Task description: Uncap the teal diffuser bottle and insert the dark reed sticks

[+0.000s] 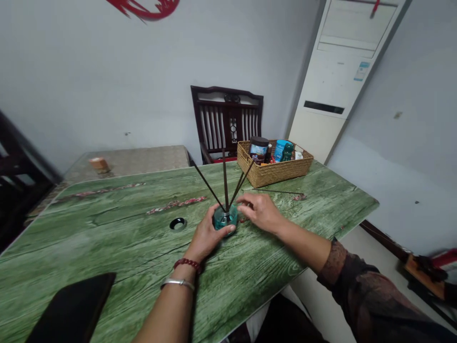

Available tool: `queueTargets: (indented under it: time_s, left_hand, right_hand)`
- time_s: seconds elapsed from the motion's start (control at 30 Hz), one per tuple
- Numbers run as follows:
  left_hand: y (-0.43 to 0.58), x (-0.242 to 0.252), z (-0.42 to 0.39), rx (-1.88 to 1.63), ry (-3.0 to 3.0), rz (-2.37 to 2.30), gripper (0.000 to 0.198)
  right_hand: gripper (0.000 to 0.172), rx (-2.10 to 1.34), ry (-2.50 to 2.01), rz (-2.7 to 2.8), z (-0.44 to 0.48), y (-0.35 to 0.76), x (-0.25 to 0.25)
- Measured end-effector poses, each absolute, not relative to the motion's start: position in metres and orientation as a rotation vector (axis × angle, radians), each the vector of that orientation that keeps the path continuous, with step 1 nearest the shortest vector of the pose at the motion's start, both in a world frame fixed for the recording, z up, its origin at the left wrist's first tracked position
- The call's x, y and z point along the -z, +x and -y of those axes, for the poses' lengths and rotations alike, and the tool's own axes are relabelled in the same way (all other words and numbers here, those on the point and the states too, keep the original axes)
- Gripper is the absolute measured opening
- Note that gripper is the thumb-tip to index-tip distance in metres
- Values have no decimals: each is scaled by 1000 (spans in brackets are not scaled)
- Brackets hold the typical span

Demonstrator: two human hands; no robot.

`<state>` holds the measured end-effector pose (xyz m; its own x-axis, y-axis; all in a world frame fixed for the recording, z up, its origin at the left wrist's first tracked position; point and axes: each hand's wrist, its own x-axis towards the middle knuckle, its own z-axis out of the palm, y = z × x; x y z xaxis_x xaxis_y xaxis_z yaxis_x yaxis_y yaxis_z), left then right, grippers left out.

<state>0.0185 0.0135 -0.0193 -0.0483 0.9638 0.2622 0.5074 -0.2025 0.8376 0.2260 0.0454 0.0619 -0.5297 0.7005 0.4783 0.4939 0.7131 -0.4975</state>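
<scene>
A teal glass reed diffuser bottle [224, 222] stands on the green table [135, 257]. Several dark reed sticks [225, 183] fan out of its neck. My left hand [207, 232] is wrapped around the bottle, thumb in front and fingers behind the left side. Just right of the bottle hovers my right hand [263, 212], its fingers loosely bent and apart, with nothing visible in them. Another thin dark stick [280, 191] lies on the table beyond that hand. To the left of the bottle sits a black ring-shaped collar [177, 222].
A woven basket [282, 175] holding a dark-lidded jar [258, 148] and blue containers stands at the back right. A black flat object [73, 305] lies front left. An orange-brown candle-like item [99, 165] is far left. Behind the table is a dark wooden chair [228, 114].
</scene>
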Motion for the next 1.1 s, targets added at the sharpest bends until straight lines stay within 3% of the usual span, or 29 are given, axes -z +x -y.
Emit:
queueTargets:
  time_s: [0.17, 0.37, 0.77, 1.1]
  left_hand:
    - [18, 19, -14, -1158, 1723, -1556, 80]
    - [17, 19, -13, -1158, 1727, -1566, 81]
    - [18, 20, -13, -1179, 1704, -1529, 81]
    - [19, 19, -12, -1180, 1730, -1559, 79]
  right_hand:
    - [25, -98, -1412, 2232, -85, 287, -44]
    - [46, 196, -1898, 2381, -136, 328, -24]
    - [33, 282, -1834, 2571, -131, 326, -9]
    - [30, 146, -1571, 2532, -104, 314, -34]
